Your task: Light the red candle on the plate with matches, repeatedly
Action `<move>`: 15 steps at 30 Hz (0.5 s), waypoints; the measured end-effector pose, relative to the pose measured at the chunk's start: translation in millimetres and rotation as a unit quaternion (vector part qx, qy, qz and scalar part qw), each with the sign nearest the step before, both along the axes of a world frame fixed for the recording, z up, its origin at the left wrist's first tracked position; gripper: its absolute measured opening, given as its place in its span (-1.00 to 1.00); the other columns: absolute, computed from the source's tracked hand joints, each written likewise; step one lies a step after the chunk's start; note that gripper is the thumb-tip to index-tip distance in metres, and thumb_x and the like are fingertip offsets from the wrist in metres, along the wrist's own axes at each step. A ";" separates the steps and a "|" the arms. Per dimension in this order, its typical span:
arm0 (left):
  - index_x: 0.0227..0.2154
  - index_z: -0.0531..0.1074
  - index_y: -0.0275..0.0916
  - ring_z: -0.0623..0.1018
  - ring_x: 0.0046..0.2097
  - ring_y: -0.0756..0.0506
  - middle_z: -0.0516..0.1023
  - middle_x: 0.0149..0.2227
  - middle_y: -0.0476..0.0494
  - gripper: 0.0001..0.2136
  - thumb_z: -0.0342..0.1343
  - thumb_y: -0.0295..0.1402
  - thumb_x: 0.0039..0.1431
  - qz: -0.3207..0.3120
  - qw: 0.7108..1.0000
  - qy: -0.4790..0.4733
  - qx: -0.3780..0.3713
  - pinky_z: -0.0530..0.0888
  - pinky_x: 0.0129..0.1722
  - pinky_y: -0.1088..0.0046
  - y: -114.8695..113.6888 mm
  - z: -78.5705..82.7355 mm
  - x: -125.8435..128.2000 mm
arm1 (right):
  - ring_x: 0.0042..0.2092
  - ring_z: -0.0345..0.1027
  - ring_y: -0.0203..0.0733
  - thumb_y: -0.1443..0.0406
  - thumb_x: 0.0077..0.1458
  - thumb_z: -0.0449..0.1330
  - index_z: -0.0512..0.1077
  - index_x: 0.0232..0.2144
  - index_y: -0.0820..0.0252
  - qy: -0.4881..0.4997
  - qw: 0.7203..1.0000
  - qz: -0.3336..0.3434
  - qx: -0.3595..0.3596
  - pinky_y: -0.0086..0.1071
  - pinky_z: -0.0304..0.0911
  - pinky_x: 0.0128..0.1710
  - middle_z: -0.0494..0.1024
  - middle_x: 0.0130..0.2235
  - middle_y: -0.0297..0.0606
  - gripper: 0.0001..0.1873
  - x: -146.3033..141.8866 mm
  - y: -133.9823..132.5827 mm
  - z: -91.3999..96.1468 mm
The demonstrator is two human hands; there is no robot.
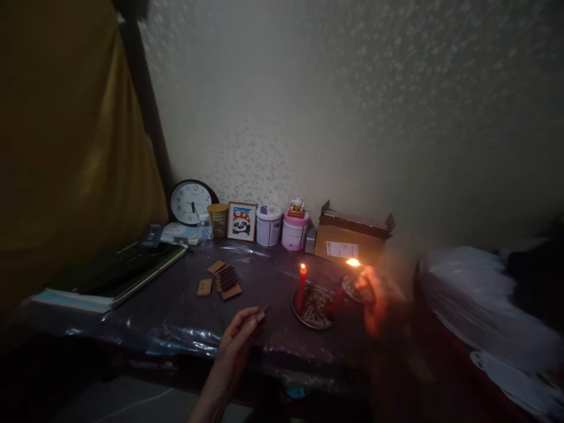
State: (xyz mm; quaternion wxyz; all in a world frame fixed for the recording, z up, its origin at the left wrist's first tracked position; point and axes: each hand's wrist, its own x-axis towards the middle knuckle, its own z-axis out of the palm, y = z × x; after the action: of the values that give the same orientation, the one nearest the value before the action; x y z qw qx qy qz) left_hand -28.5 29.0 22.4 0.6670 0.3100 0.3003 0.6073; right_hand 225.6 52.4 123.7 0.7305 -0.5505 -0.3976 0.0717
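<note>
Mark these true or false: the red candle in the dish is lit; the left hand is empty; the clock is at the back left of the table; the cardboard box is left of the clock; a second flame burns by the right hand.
1. The red candle stands lit in the metal dish. True.
2. The left hand is empty. False: its fingertips hold a small brown piece.
3. The clock stands at the table's back left. True.
4. The cardboard box is left of the clock. False: it is far to the right, past the tins.
5. A second flame burns by the blurred right hand. True.

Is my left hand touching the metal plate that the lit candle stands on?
Apart. The head view shows dark tabletop between the left hand and the plate rim.
</note>
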 end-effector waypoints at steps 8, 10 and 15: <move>-0.24 0.43 -0.22 0.50 -0.15 -0.11 0.57 -0.23 -0.15 -0.72 0.21 -0.27 -0.04 -0.003 1.000 0.025 -0.011 0.35 -0.14 0.42 2.0 -0.7 6.7 | -0.48 0.37 -0.21 0.17 -0.22 0.24 0.48 -0.50 0.26 0.043 0.990 -0.126 -0.057 -0.42 0.24 -0.51 0.52 -0.56 -0.28 -0.75 67.1 -4.3 -29.0; -0.24 0.43 -0.22 0.50 -0.16 -0.10 0.57 -0.23 -0.14 -0.73 0.20 -0.28 -0.03 -0.008 0.999 0.029 -0.017 0.36 -0.17 0.43 1.6 -0.6 8.1 | -0.49 0.37 -0.19 0.17 -0.22 0.22 0.48 -0.52 0.26 0.028 0.989 -0.130 -0.067 -0.41 0.23 -0.52 0.51 -0.58 -0.27 -0.75 73.4 -2.0 -37.1; -0.21 0.41 -0.18 0.51 -0.21 -0.08 0.57 -0.23 -0.11 -0.74 0.18 -0.29 0.00 -0.032 0.999 0.016 -0.030 0.39 -0.22 0.43 1.5 -4.7 8.7 | -0.39 0.38 -0.17 0.13 -0.15 0.16 0.47 -0.45 0.25 -0.017 0.988 -0.145 -0.055 -0.36 0.25 -0.38 0.54 -0.46 -0.19 -0.71 80.5 12.3 -46.5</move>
State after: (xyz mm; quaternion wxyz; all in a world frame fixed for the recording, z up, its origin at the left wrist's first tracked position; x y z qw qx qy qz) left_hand -19.7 30.5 17.8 0.6899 0.3093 0.3189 0.5716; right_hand 306.0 64.7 77.2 0.6951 -0.6427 -0.3214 -0.0223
